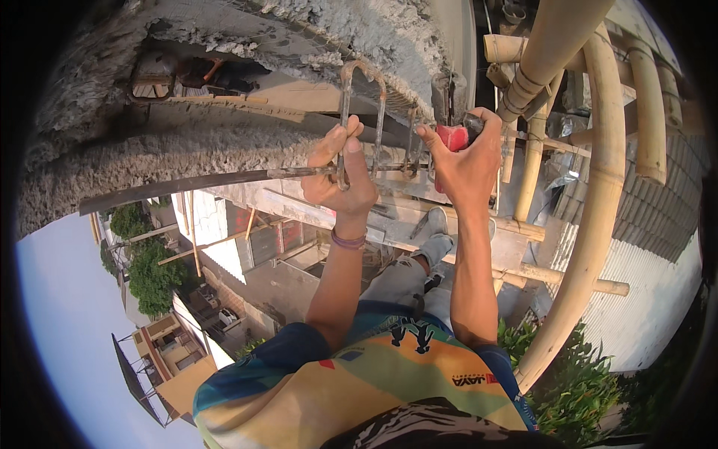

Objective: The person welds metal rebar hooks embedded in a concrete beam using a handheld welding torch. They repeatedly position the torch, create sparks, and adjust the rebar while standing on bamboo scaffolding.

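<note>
My left hand point(340, 170) grips a long horizontal steel bar point(187, 182) where a bent steel stirrup point(362, 105) loops over it, thumb pointing up. To its right, my right hand point(467, 153) is closed around a red-handled tool point(452, 138) held against the same bars, next to another upright stirrup point(413, 142). The bars run along a rough grey concrete edge point(224, 142). The working end of the tool is hidden behind my fingers.
Thick bamboo scaffold poles point(598, 187) curve along the right, one crossing below my feet point(437, 232). A white corrugated wall point(643, 299) stands at the right. Far below lie rooftops, trees point(149, 277) and a yard. Green plants point(576, 382) grow at the lower right.
</note>
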{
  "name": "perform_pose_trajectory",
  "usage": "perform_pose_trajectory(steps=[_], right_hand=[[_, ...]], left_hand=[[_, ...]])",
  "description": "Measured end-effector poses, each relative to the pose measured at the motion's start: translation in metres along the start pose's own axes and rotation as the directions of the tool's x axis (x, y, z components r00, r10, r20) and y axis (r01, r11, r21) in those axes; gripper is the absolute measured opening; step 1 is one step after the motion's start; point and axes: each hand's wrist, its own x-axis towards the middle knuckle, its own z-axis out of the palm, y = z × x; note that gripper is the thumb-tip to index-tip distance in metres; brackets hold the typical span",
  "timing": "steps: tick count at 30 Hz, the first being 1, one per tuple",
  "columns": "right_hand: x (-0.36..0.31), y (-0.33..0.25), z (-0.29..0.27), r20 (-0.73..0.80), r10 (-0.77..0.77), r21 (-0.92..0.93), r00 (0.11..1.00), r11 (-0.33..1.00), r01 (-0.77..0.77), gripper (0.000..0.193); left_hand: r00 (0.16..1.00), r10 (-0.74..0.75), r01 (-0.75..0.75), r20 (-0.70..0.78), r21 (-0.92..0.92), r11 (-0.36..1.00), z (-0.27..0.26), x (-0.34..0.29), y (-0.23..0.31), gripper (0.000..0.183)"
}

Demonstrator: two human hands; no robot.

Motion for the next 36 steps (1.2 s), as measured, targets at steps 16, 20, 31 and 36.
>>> perform_pose_trajectory(steps=[16,20,31,36], right_hand=[[-0.004,0.011,0.059,-0.152,-0.248,-0.069,0.957,0.968,0.24,0.047],[-0.005,0.01,0.061,-0.09,-0.275,-0.091,0.957,0.959,0.267,0.045],[-0.001,0.011,0.059,-0.104,-0.24,-0.074,0.965,0.97,0.233,0.047],[-0.001,0.012,0.065,-0.154,-0.212,-0.033,0.965,0.977,0.209,0.047]], left_hand=[[1.0,-0.017,0.016,0.021,0.074,0.997,-0.002,0.0,0.0,0.019],[0.999,-0.027,0.025,0.026,0.056,0.998,-0.001,0.0,0.001,0.02],[0.995,-0.055,0.059,0.078,-0.047,0.997,-0.003,0.001,0.003,0.024],[0.985,-0.161,0.164,0.055,-0.044,0.986,-0.006,-0.003,0.008,0.026]])
